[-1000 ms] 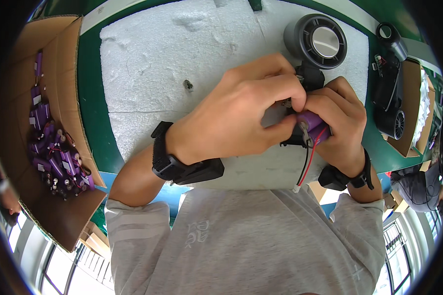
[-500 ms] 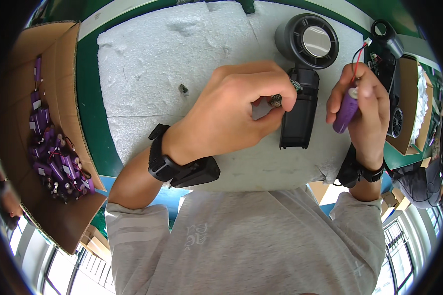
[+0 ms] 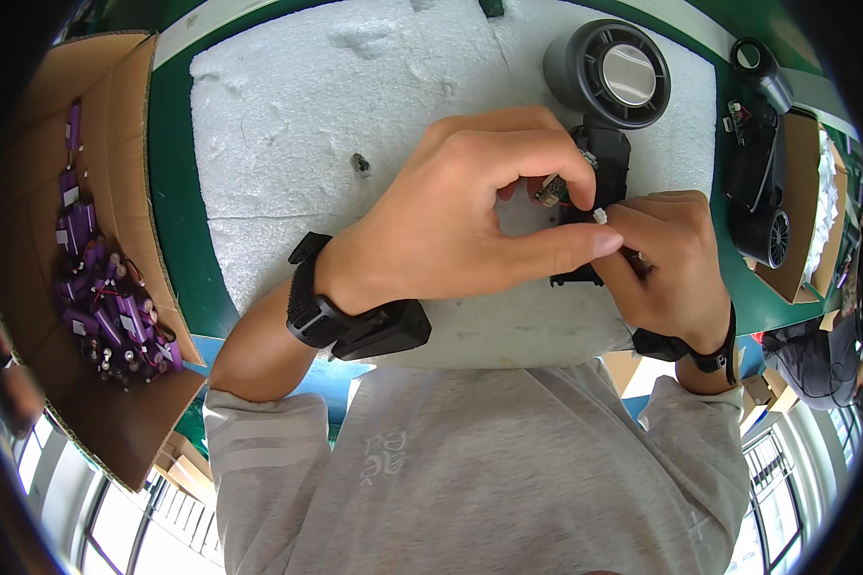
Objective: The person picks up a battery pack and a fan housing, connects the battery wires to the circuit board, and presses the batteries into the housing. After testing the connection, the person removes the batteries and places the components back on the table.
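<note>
Since the frame half a second ago, your right hand (image 3: 676,259) has swung in from the right with the purple cell and now sits over the black housing (image 3: 612,153), beside your left hand (image 3: 479,211); your left thumb has stretched out toward it. The housing lies right of centre in the frame, its long axis running nearly up and down, the lower end leaning slightly left. Its upper end meets the round fan head (image 3: 609,75), which points to the top of the frame. Your fingers hide most of the housing's middle, and the cell can't be made out under your right hand.

Your left thumb and forefinger stand apart, a white connector (image 3: 599,217) showing just by the thumb tip. A small metallic part (image 3: 550,190) shows inside the curl of your forefinger; you can't tell whether the fingers behind clamp it. Your right fingers are curled, but their grip is hidden, so you can't tell what they close on.

Beneath lies the white foam pad (image 3: 355,105). At left, a cardboard box (image 3: 129,192), cut by the dark rim, holds purple cells (image 3: 96,287). At right lies another black fan unit (image 3: 758,182).
</note>
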The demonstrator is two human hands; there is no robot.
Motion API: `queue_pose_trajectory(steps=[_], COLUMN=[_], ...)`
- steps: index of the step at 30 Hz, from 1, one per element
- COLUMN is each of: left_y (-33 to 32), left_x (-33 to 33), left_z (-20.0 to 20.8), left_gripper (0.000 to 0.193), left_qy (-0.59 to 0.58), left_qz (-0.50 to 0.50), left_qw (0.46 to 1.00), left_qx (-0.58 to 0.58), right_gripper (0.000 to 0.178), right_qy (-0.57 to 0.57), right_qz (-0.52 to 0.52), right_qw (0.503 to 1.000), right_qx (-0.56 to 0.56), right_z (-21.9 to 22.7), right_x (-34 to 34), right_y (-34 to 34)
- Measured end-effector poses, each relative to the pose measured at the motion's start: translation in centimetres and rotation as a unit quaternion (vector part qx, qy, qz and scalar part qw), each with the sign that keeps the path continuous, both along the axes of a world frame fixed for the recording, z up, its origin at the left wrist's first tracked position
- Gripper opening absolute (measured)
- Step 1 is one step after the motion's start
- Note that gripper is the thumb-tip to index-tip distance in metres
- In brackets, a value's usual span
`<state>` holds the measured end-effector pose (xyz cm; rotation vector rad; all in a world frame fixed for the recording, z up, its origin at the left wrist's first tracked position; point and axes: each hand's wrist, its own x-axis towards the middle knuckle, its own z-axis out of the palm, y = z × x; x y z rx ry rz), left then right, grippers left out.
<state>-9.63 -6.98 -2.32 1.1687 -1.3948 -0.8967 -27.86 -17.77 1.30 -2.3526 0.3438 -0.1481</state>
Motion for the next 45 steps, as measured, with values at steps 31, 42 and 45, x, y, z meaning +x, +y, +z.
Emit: queue_pose_trajectory(steps=[31, 42, 45], left_y=[0.3, 0.1, 0.1], left_x=[0.8, 1.7, 1.6], left_z=[-0.1, 0.5, 0.6], left_gripper=[0.016, 0.034, 0.035], left_qy=[0.067, 0.153, 0.167], left_qz=[-0.015, -0.062, -0.036], left_qw=[0.990, 0.968, 0.966], left_qx=[0.126, 0.189, 0.195], right_gripper=[0.012, 0.014, 0.014], right_qy=[-0.120, -0.040, -0.046], right_qz=[-0.113, -0.119, -0.122], right_qw=[0.983, 0.990, 0.990], right_qx=[0.078, 0.068, 0.061], right_z=[-1.5, -0.8, -0.9], right_x=[0.3, 0.2, 0.2], right_y=[-0.6, 0.0, 0.0])
